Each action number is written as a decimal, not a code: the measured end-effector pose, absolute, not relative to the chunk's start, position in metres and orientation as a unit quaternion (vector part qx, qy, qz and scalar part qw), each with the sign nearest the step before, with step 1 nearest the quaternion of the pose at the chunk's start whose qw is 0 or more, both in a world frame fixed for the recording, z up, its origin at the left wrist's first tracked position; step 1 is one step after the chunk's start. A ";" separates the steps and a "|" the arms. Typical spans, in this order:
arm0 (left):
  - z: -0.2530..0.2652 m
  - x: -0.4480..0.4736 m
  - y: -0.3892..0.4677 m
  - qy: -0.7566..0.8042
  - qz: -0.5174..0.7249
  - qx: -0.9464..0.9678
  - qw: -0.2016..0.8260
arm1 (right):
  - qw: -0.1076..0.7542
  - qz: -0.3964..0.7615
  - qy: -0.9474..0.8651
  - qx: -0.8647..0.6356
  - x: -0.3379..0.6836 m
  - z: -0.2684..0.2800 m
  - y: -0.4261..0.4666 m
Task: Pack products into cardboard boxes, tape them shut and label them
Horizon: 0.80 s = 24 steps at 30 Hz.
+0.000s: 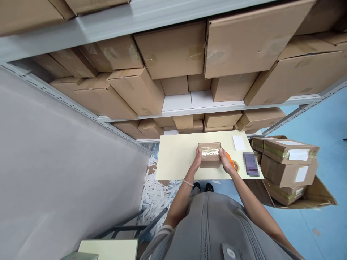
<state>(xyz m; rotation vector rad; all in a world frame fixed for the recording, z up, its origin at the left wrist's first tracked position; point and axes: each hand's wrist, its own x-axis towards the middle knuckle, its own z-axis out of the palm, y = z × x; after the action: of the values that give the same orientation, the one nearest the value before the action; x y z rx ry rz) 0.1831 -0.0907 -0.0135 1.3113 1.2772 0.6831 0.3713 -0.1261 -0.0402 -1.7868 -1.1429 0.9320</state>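
A small cardboard box [209, 151] with shiny clear tape across its upper face is held between both hands, over a pale yellow table [173, 159]. My left hand [198, 159] grips its left side. On the opposite side, my right hand [226, 161] is closed against the box. An orange tape dispenser [230, 159] with a tape roll [236, 167] lies just beside my right hand, partly covered by it. Farther right on the table are a white paper [239, 143] and a pixelated purple item [251, 164].
Metal shelves [179, 112] full of cardboard boxes [173, 50] rise ahead. A large open carton [322, 191] with stacked taped boxes [288, 171] stands right of the table. White paper strips [154, 191] cover the floor at left, beside a grey wall [67, 162].
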 end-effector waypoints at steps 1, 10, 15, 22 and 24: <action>-0.008 0.182 -0.092 0.543 0.293 0.545 0.568 | 0.415 0.374 -0.448 -0.698 0.366 -0.036 -0.127; 0.025 0.163 -0.100 0.520 0.337 0.500 0.606 | 0.423 0.385 -0.446 -0.689 0.339 0.001 -0.141; 0.047 0.168 -0.093 0.495 0.313 0.547 0.598 | 0.473 0.354 -0.423 -0.687 0.342 0.022 -0.150; 0.079 0.213 -0.090 0.411 0.267 0.616 0.617 | 0.524 0.277 -0.387 -0.707 0.376 0.047 -0.184; 0.087 0.234 -0.095 0.381 0.261 0.630 0.624 | 0.539 0.248 -0.371 -0.714 0.390 0.055 -0.199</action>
<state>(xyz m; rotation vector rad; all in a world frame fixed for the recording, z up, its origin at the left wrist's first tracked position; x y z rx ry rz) 0.2344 -0.0948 0.0871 1.4467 0.8735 0.5981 0.3895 -0.1989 0.0553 -1.6977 -0.8833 0.5904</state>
